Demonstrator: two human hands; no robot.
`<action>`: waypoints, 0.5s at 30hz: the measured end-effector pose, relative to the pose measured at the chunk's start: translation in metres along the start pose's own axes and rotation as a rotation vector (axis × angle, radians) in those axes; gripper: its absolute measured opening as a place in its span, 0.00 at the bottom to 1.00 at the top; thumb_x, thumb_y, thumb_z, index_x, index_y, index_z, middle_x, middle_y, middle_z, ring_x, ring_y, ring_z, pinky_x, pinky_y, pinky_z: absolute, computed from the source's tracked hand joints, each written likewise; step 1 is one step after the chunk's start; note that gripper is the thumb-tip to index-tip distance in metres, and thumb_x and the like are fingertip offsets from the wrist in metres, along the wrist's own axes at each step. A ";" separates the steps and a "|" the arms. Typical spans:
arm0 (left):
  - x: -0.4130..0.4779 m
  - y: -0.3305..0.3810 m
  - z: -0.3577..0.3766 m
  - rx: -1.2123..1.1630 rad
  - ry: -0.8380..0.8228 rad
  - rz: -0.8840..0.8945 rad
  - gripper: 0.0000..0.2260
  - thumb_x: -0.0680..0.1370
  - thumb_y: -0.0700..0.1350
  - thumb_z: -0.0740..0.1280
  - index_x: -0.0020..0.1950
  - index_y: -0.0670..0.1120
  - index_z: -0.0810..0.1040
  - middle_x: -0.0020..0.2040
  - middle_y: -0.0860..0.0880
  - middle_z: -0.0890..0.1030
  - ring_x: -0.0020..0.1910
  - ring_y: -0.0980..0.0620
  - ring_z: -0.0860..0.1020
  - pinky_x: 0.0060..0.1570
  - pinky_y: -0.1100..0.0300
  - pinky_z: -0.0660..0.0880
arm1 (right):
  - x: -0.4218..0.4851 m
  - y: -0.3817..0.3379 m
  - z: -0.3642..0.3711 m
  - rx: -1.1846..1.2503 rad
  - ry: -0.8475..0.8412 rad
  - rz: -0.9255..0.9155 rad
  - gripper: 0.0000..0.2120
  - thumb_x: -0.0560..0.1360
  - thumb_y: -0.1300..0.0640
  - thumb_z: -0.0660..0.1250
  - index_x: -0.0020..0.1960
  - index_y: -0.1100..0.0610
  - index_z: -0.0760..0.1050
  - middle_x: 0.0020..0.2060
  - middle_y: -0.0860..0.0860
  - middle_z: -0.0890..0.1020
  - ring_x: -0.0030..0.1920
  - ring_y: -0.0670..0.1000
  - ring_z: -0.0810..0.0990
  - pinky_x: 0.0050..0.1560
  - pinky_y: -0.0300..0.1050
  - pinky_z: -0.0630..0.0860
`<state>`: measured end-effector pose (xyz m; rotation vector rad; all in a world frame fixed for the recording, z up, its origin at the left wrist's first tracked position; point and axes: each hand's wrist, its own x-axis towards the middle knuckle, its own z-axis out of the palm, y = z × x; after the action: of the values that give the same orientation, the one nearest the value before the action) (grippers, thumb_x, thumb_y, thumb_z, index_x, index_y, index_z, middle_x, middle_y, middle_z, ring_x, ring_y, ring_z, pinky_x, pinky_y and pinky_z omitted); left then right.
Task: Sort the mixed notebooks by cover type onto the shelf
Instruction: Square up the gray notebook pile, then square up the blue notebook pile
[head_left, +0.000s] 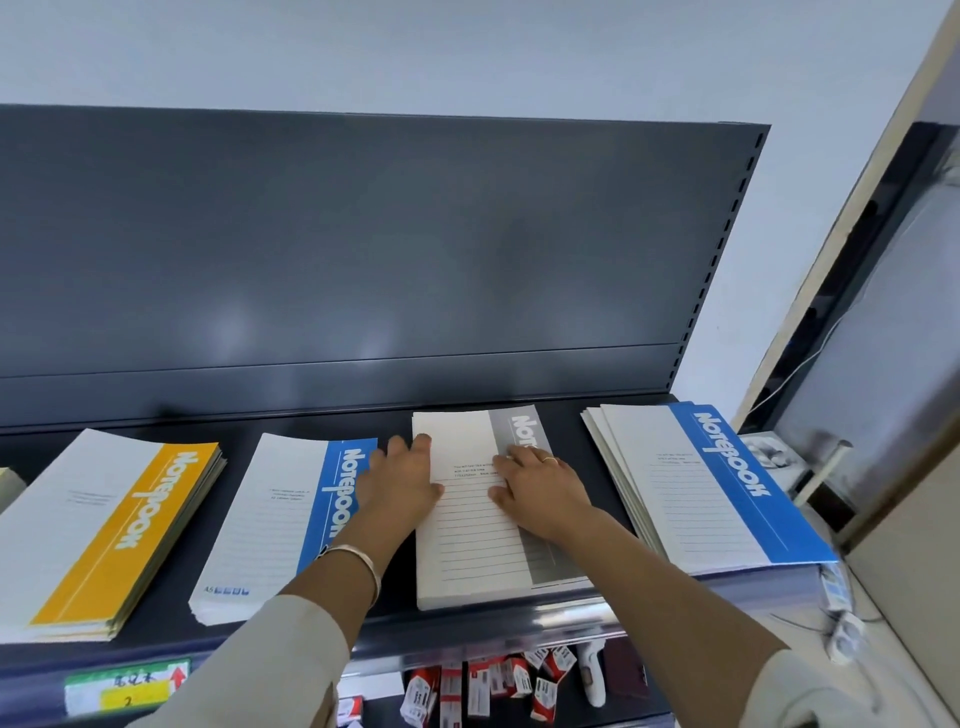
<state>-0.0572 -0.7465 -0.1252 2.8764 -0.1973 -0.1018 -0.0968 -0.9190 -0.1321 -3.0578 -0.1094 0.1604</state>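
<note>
Both hands lie flat on the grey-banded notebook stack (467, 545), which sits on the dark shelf (166, 626), right of centre. My left hand (402, 483) rests against the stack's left edge, fingers stretched toward its far left corner and thumb on the white lined cover. My right hand (540, 488) presses palm down on the cover's right half, with straight, slightly spread fingers reaching onto the grey band. Neither hand is curled around anything.

A ring (548, 459) shows on one right finger, and a thin bracelet (358, 558) circles my left wrist above a pale sleeve (291, 649).

Just left of the grey stack, partly under my left forearm, lies a blue-banded stack (275, 525). Further left sits a yellow-banded stack (93, 530). To the right, well apart from my hands, a second blue-banded stack (691, 483) is fanned slightly unevenly. Each band reads "Notebook".

Behind the stacks rises a dark back panel (363, 234). On the shelf's near edge, at left, is a green and yellow label (124, 686). Below, on a lower level, small red and white boxes (483, 680) lie jumbled.
</note>
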 end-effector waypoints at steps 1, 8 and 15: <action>0.000 0.002 -0.001 0.052 0.002 0.024 0.24 0.77 0.52 0.65 0.70 0.50 0.62 0.65 0.46 0.68 0.65 0.45 0.67 0.60 0.50 0.72 | 0.000 0.000 -0.001 0.003 -0.008 -0.003 0.25 0.81 0.44 0.52 0.75 0.51 0.57 0.75 0.51 0.59 0.75 0.55 0.56 0.74 0.54 0.56; -0.004 0.036 -0.013 0.212 0.029 0.124 0.18 0.78 0.52 0.62 0.68 0.51 0.68 0.66 0.47 0.69 0.66 0.45 0.65 0.64 0.50 0.64 | -0.010 0.034 -0.024 0.063 0.116 -0.026 0.23 0.80 0.48 0.57 0.73 0.52 0.61 0.72 0.52 0.66 0.70 0.55 0.67 0.70 0.52 0.64; -0.010 0.142 0.006 0.153 0.055 0.238 0.16 0.78 0.52 0.61 0.66 0.53 0.70 0.66 0.48 0.70 0.66 0.46 0.66 0.64 0.52 0.63 | -0.045 0.141 -0.042 0.030 0.174 0.093 0.22 0.80 0.47 0.56 0.73 0.52 0.63 0.71 0.52 0.68 0.68 0.55 0.69 0.66 0.50 0.67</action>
<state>-0.0857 -0.8827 -0.0934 2.9747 -0.5561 0.0390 -0.1279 -1.0662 -0.0970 -3.0315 0.0459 -0.0973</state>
